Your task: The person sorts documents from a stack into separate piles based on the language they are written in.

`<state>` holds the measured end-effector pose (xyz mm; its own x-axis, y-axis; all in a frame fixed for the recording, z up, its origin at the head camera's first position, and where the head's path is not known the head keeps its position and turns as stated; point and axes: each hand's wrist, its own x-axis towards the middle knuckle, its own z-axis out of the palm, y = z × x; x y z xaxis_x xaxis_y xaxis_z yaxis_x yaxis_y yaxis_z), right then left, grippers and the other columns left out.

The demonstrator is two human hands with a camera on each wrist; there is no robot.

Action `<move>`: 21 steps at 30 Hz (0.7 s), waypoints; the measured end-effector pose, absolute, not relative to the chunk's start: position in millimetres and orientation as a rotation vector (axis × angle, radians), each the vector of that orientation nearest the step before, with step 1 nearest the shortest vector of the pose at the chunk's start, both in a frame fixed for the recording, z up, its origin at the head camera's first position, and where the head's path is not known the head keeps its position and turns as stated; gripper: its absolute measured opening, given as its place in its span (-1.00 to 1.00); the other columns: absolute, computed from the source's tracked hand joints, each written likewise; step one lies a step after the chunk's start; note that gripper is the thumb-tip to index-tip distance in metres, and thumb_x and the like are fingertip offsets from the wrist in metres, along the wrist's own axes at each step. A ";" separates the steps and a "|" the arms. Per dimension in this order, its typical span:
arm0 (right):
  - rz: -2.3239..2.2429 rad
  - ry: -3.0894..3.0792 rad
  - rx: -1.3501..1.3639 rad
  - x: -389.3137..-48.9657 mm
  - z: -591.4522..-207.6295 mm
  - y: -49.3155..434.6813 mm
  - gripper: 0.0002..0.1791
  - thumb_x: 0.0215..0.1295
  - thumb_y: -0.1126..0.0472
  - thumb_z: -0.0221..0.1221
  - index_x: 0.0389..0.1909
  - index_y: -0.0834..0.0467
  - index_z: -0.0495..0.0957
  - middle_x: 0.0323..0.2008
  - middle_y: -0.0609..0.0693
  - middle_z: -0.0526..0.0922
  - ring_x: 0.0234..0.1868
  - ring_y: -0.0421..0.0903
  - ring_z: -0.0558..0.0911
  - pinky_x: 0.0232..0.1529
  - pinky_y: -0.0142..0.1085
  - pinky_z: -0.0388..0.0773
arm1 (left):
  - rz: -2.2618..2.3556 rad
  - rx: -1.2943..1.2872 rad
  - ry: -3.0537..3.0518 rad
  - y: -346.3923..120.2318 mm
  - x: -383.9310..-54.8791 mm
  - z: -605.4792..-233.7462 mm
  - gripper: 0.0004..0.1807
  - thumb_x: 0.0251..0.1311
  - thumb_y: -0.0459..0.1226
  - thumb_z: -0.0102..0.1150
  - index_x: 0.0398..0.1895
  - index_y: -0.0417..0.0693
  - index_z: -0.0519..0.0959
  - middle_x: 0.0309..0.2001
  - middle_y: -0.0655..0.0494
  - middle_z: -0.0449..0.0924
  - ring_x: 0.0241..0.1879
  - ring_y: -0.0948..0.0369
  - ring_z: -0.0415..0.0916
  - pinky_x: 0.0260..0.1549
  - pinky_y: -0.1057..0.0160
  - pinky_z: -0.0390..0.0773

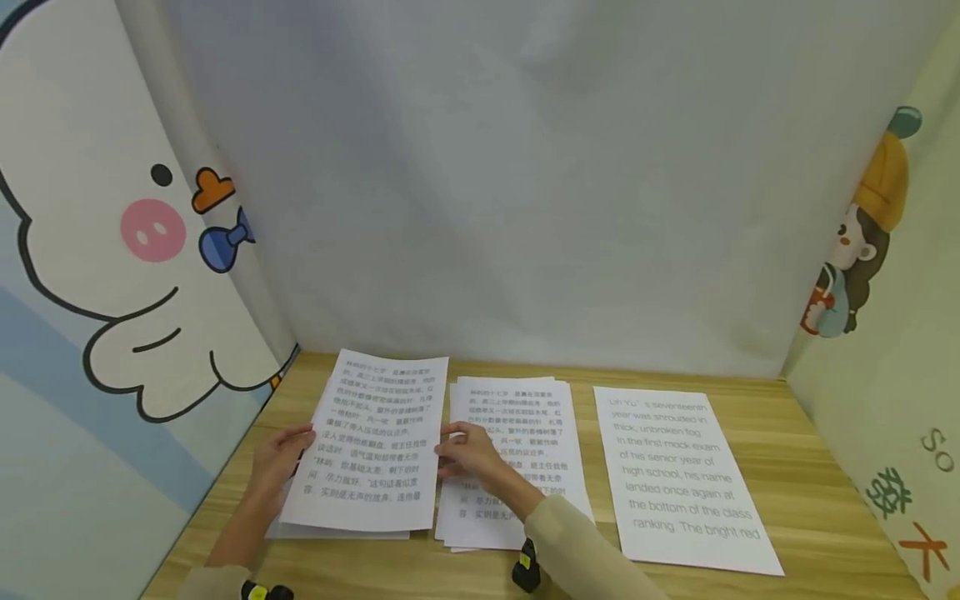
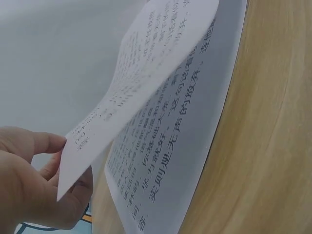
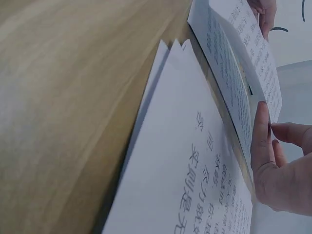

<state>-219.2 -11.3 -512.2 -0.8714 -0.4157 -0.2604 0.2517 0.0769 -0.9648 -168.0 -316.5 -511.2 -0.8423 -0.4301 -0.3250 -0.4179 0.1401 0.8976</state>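
A white sheet of paper (image 1: 367, 442) printed with Chinese text is held up off the table at the left. My left hand (image 1: 273, 467) pinches its left edge between thumb and fingers. The right edge is pinched by my right hand (image 1: 472, 454). Beneath it lies another printed sheet (image 2: 165, 151), mostly covered in the head view, with a gap between the two in the left wrist view. Under my right forearm, a stack of printed sheets (image 3: 161, 161) rests on the table, its corners slightly fanned. How many sheets it holds cannot be told.
On the wooden table (image 1: 825, 467), a sheet with large English text (image 1: 682, 483) lies to the right. A plain grey backdrop (image 1: 510, 208) rises behind the table. Cartoon-printed panels stand at the left (image 1: 90, 250) and right (image 1: 885, 375).
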 end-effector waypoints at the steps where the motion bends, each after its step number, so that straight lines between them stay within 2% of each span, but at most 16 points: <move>1: -1.844 1.885 -0.163 -219.8 -511.7 -13.8 -0.51 0.35 0.37 0.22 0.28 0.37 0.43 -0.12 0.21 0.73 -0.33 -0.16 0.73 -0.18 -0.21 0.78 | -1.853 0.879 -2.365 -317.3 -168.2 -511.2 -0.45 0.48 -0.10 0.06 0.44 -0.11 0.38 0.24 -0.04 0.48 -0.14 0.30 0.47 -0.30 0.42 0.52; 6: -1.834 1.842 -0.206 -219.1 -510.9 -25.5 -0.50 0.34 0.42 0.20 0.28 0.41 0.40 -0.09 0.28 0.72 -0.29 -0.10 0.77 -0.11 -0.12 0.77 | -1.806 0.909 -2.386 -326.0 -169.0 -515.1 -0.47 0.46 -0.12 0.07 0.41 -0.15 0.40 0.07 0.03 0.57 -0.21 0.31 0.49 -0.33 0.39 0.52; 12: -1.815 1.822 -0.219 -217.5 -511.7 -32.4 -0.51 0.36 0.43 0.18 0.28 0.42 0.37 -0.07 0.30 0.71 -0.28 -0.09 0.77 -0.12 -0.12 0.77 | -1.817 0.956 -2.409 -339.6 -169.1 -525.0 -0.49 0.47 -0.11 0.05 0.39 -0.11 0.41 0.14 0.03 0.54 -0.10 0.23 0.47 -0.29 0.38 0.50; 18: -1.781 1.822 -0.221 -219.7 -510.3 -31.8 -0.53 0.37 0.44 0.18 0.27 0.42 0.39 -0.11 0.30 0.71 -0.30 -0.07 0.77 -0.14 -0.13 0.78 | -1.845 0.972 -2.439 -345.9 -169.7 -531.5 -0.47 0.47 -0.12 0.03 0.42 -0.11 0.38 0.08 0.06 0.56 -0.15 0.25 0.53 -0.28 0.34 0.58; 21: -1.766 1.809 -0.232 -220.6 -510.8 -31.1 -0.55 0.38 0.44 0.17 0.26 0.43 0.39 -0.11 0.34 0.70 -0.26 0.01 0.79 -0.14 -0.12 0.78 | -1.833 0.967 -2.457 -347.9 -169.9 -535.4 -0.44 0.46 -0.13 0.04 0.44 -0.15 0.36 0.09 0.00 0.57 -0.15 0.23 0.54 -0.28 0.31 0.57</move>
<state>-220.6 -31.1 -510.8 -0.8084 -0.5133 -0.2881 0.2757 0.1023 -0.9558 -169.9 -347.9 -535.4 -0.8165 -0.4179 -0.3984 -0.5010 0.1697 0.8486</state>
